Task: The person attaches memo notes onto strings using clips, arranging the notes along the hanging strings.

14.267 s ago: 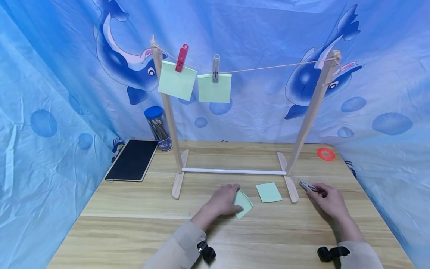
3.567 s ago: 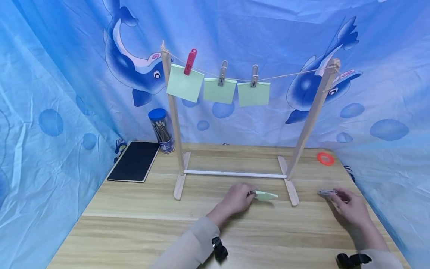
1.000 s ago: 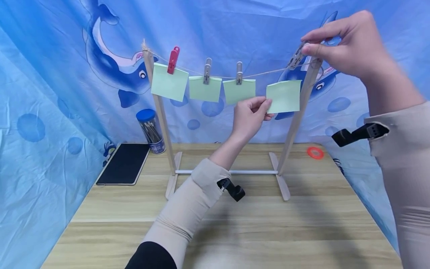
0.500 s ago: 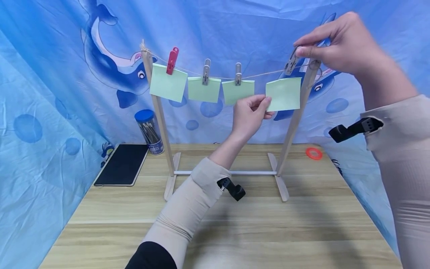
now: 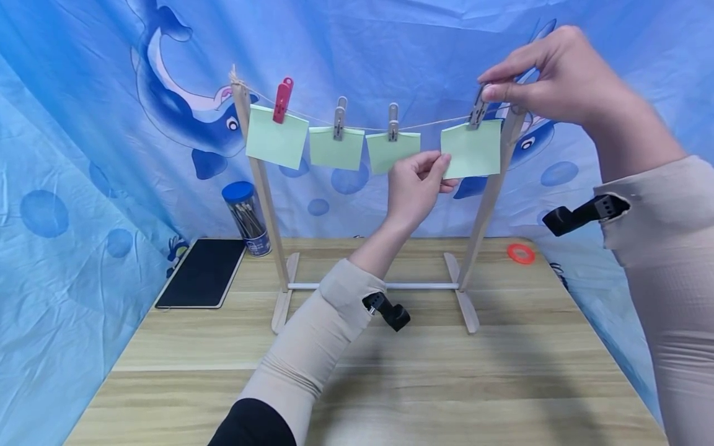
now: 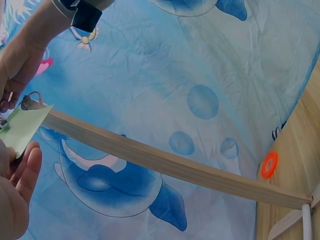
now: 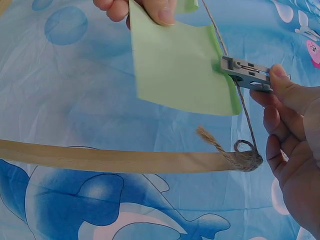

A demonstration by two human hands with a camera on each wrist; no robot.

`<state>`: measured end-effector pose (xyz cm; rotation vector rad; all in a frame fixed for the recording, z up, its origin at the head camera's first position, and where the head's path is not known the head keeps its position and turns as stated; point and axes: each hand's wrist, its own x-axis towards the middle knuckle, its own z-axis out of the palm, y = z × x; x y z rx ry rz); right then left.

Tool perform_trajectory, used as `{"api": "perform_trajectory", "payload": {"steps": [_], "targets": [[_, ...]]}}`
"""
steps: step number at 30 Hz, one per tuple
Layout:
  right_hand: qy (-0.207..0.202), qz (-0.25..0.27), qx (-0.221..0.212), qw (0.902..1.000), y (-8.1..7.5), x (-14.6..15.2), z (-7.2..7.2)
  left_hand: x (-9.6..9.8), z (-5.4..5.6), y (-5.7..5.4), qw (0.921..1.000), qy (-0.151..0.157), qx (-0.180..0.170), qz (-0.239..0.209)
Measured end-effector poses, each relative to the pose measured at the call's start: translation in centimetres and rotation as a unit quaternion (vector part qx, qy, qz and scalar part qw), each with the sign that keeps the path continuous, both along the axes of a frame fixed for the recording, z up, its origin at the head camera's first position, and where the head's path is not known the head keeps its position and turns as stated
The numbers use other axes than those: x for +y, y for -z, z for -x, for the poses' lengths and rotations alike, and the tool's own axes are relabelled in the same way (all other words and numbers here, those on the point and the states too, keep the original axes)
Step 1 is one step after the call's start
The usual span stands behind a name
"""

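Note:
My left hand (image 5: 415,189) pinches the lower left corner of a pale green sticky note (image 5: 471,148) at the right end of the twine line (image 5: 440,123). Above it, my right hand (image 5: 569,77) pinches a grey clothespin (image 5: 478,111) between thumb and index finger. In the right wrist view, the clothespin (image 7: 246,71) sits over the twine and the note's folded top edge. To the left hang several more green notes: one under a red clothespin (image 5: 282,100), two under grey clothespins (image 5: 339,119).
Wooden posts (image 5: 262,186) with feet and a white crossbar (image 5: 424,286) carry the twine. A blue-lidded jar (image 5: 245,217) of thin sticks stands beside a black tablet-like board (image 5: 202,274) at back left. An orange ring (image 5: 521,253) lies at back right on the wooden table (image 5: 446,384).
Both hands have risen from the table to the line with a note and a clothespin. Over the last second, the clothespin has moved down and left onto the note's top edge.

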<state>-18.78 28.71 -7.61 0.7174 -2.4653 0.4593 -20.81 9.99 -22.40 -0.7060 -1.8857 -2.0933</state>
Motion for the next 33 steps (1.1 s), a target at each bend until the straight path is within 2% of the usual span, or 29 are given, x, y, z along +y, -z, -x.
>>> {"api": "perform_trajectory", "payload": {"steps": [4, 11, 16, 21, 26, 30, 33], "targets": [[0.005, -0.018, -0.015, 0.9997, 0.1, -0.2, 0.0, 0.0, 0.0, 0.0, 1.0, -0.002, -0.003, -0.007], [-0.017, -0.049, -0.032, 0.9982, 0.3, -0.3, 0.1, -0.1, 0.1, 0.2, 0.9999, -0.003, -0.01, -0.003], [-0.013, -0.038, -0.047, 0.9981, 0.8, -0.6, 0.7, -0.4, 0.2, 0.8, 0.9997, 0.006, -0.023, 0.0], [0.001, -0.027, -0.043, 0.9987, 1.3, -0.7, 0.9, -0.9, 0.3, 2.3, 0.9975, 0.033, -0.045, 0.042], [-0.003, -0.019, -0.044, 0.9988, 1.7, -0.8, 0.8, -1.6, 0.3, 4.5, 0.9898, 0.074, -0.071, 0.099], [-0.014, -0.011, -0.038, 0.9991, 1.9, -0.7, 0.8, -2.3, 0.4, 5.7, 0.9843, 0.11, -0.071, 0.118], [-0.024, 0.0, -0.028, 0.9993, 1.9, -0.5, 0.6, -2.7, 0.4, 6.3, 0.9817, 0.123, -0.068, 0.129]]}}
